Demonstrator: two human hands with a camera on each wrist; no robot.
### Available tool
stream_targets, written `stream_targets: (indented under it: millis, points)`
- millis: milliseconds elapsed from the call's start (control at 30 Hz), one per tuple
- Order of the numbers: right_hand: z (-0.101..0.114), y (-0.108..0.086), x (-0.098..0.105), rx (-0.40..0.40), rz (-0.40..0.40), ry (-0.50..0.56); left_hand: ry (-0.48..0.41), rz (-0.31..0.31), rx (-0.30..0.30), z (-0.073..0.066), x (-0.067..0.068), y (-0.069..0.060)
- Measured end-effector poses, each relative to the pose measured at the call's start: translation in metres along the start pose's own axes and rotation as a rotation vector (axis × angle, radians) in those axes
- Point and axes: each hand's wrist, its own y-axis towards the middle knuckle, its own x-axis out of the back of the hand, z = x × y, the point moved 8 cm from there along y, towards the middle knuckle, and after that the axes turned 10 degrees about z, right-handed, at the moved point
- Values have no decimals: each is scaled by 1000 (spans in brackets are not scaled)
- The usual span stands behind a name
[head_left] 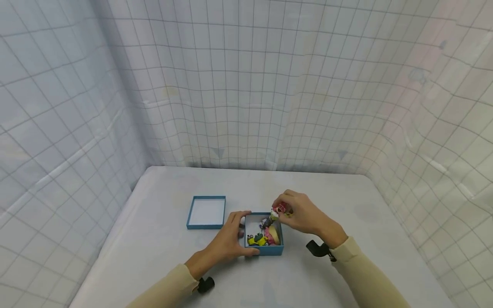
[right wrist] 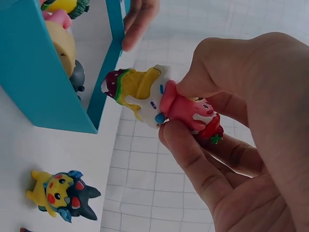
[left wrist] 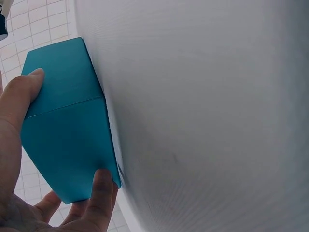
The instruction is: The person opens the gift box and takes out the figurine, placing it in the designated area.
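Observation:
A small teal-blue open box [head_left: 271, 251] sits on the table with several toy figurines [head_left: 262, 239] inside, some yellow and green, one pink and beige. My left hand [head_left: 229, 239] grips its left side. In the left wrist view, the thumb and fingers spread over the outer walls of the box [left wrist: 67, 145]. Above the box's back right corner, my right hand [head_left: 302, 212] pinches a figurine, a pink character on an ice-cream cone [right wrist: 169, 99]. Its cone end points toward the box. A yellow figurine with a dark-eared hood [right wrist: 60, 195] stands on the table beside the box.
To the left of the box lies a shallow lid [head_left: 206, 211], white inside with a blue rim. The white tabletop [head_left: 154, 239] ends at grid-patterned curtains [head_left: 239, 107] at the back and both sides. A dark bit of something shows at the right wrist view's lower left edge.

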Motion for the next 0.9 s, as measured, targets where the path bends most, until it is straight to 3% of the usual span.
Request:
stream_targets:
  millis: [900]
  points:
    - [-26, -30, 40, -111, -79, -1, 39, -15, 2, -3, 3, 0]
